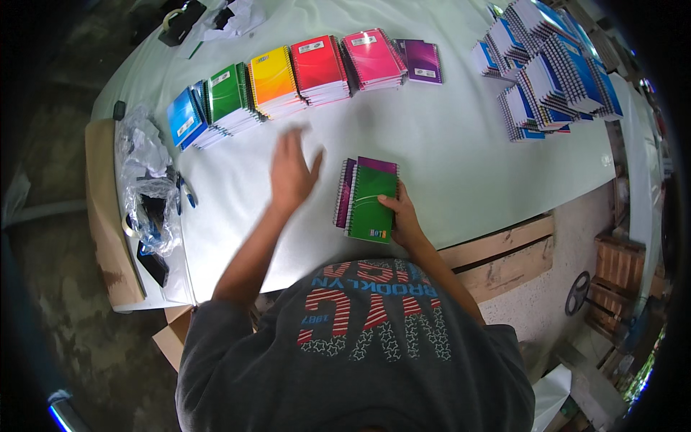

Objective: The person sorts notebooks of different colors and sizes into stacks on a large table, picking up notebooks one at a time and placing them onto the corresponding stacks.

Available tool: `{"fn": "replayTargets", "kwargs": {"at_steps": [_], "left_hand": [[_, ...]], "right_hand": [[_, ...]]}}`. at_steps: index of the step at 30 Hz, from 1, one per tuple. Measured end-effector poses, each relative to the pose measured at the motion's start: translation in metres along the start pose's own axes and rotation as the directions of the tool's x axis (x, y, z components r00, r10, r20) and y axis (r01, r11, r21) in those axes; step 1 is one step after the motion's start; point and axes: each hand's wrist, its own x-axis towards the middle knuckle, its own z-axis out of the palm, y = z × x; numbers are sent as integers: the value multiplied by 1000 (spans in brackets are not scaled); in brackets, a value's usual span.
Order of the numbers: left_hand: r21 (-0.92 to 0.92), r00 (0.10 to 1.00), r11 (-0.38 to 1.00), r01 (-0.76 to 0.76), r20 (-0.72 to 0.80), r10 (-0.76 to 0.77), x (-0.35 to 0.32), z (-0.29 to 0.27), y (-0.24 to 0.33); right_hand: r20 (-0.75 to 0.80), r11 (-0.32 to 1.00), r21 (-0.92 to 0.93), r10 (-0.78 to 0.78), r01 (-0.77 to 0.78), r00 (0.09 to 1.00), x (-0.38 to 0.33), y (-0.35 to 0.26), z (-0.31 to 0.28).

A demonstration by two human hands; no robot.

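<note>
My right hand [403, 216] rests on the right edge of a small pile of spiral notebooks [367, 198], green one on top with a purple one under it, lying on the white table [461, 158]. My left hand [291, 173] hovers open and blurred over the table just left of that pile, holding nothing. Beyond it runs a row of notebook stacks: blue [186, 119], green [230, 99], orange-yellow [273, 81], red [319, 68], pink [371, 57] and purple [421, 61].
Several stacks of blue-and-white spiral notebooks [551, 72] fill the far right of the table. A crumpled clear plastic bag [147, 183], pens [183, 191] and a tape roll lie at the left end. Wooden pallet boards [504, 252] and a brick pile [615, 263] sit at right below the table edge.
</note>
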Motion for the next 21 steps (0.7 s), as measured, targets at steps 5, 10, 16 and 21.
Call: {"fn": "replayTargets", "kwargs": {"at_steps": [5, 10, 16, 21], "left_hand": [[470, 984, 865, -176, 84, 155, 69, -7, -92], [330, 927, 943, 46, 338, -163, 73, -34, -73], [574, 885, 801, -169, -270, 380, 73, -8, -73], [-38, 915, 998, -48, -402, 28, 76, -29, -26]], "right_hand": [[149, 948, 253, 159, -193, 976, 16, 2, -3], [181, 932, 305, 146, -196, 973, 21, 7, -26], [207, 937, 283, 151, -207, 967, 21, 6, -21], [162, 922, 349, 116, -167, 980, 20, 5, -27]]}}
